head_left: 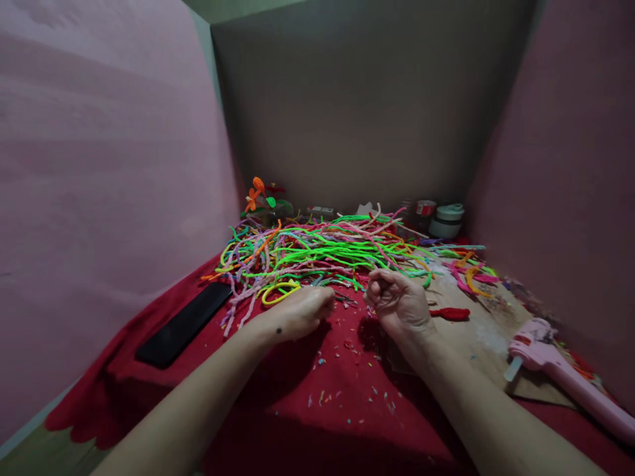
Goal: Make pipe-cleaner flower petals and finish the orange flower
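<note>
In the head view my left hand [308, 311] is closed just above the red cloth, its fingers pressed together. My right hand [397, 303] is curled with the palm side toward me. Whatever either hand may hold is hidden or too small to make out. Past both hands lies a big heap of pipe cleaners [327, 251] in green, pink, lilac and orange. A dark, thin metal tool [346, 300] shows between the hands. Beside my left hand is a yellow loop [278, 291], and a red fuzzy piece [450, 314] lies right of my right wrist.
A black phone [184, 324] lies at the left. On the right are a cardboard sheet [489, 344] and a pink glue gun [538, 347]. Orange fuzzy flowers [254, 193] and a lidded cup [446, 221] stand at the back. Coloured snippets dot the red cloth [337, 396]; walls rise on three sides.
</note>
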`<action>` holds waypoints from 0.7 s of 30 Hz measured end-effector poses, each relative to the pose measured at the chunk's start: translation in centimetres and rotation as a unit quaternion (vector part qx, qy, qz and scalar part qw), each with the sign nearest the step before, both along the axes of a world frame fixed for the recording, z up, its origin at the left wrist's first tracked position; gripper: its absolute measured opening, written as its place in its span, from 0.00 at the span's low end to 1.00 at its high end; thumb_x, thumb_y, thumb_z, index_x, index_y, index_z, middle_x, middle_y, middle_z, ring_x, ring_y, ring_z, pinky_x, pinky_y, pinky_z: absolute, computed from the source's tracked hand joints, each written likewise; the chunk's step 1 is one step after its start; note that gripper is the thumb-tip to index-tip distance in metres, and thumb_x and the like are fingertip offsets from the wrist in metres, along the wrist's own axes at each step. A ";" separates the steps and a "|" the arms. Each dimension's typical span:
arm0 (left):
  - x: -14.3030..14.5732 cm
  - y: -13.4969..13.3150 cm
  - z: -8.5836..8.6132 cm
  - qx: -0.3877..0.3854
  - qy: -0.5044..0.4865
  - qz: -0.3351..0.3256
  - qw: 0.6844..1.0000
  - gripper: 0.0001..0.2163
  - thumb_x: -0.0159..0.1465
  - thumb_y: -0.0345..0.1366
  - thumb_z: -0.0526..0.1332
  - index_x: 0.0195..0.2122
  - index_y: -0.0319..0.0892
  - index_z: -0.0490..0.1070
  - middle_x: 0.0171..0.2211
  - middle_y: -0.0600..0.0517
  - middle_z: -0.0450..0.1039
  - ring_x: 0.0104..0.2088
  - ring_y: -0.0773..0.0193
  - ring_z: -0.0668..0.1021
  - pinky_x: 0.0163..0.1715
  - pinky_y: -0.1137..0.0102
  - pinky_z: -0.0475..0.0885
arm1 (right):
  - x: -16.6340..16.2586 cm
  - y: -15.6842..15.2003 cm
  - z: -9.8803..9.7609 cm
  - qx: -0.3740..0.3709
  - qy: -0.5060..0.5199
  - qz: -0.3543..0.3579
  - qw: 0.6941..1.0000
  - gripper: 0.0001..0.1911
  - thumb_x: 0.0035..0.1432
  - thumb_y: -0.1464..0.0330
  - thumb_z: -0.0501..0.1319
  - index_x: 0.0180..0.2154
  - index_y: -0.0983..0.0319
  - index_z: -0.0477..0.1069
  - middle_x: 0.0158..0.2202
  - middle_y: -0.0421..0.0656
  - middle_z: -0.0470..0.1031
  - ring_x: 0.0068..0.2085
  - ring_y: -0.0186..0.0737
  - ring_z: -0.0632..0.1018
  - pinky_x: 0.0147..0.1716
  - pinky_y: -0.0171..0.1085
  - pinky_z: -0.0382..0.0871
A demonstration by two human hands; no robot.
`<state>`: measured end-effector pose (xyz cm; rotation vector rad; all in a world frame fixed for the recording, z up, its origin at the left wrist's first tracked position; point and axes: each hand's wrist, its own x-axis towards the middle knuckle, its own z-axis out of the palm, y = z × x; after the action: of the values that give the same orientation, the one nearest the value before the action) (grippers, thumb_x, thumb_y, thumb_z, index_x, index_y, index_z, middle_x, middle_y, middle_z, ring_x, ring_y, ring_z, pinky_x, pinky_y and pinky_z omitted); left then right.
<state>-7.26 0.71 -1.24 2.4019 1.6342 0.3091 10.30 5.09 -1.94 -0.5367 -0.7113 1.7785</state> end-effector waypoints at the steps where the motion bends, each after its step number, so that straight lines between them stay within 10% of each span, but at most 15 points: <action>1: 0.2 0.2 0.2 -0.006 -0.021 -0.005 1.000 0.06 0.54 0.29 0.51 0.29 0.41 0.67 0.25 0.53 0.68 0.25 0.67 0.67 0.24 0.74 0.57 | 0.1 0.1 0.0 -0.001 0.002 -0.001 1.000 0.06 0.40 0.70 0.58 0.18 0.65 0.71 0.13 0.39 0.65 0.16 0.28 0.62 0.17 0.32 0.54; 10: 2.7 2.0 -1.9 0.037 0.102 0.080 0.991 0.09 0.56 0.29 0.49 0.35 0.39 0.66 0.33 0.42 0.71 0.32 0.55 0.73 0.27 0.67 0.61 | 0.5 0.9 -0.3 0.000 0.014 -0.015 1.000 0.07 0.38 0.70 0.58 0.18 0.66 0.72 0.12 0.39 0.66 0.15 0.28 0.63 0.16 0.31 0.54; 21: 3.6 1.3 -2.3 0.072 0.096 0.053 0.991 0.07 0.60 0.28 0.45 0.36 0.41 0.59 0.34 0.48 0.68 0.32 0.62 0.71 0.31 0.69 0.64 | 0.5 1.0 0.1 0.000 0.023 -0.026 0.999 0.06 0.38 0.70 0.57 0.17 0.67 0.72 0.12 0.39 0.65 0.15 0.28 0.63 0.16 0.31 0.54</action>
<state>-3.68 2.00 -3.50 2.5227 1.8888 0.2276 10.82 6.09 -1.89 -0.5082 -0.6604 1.7379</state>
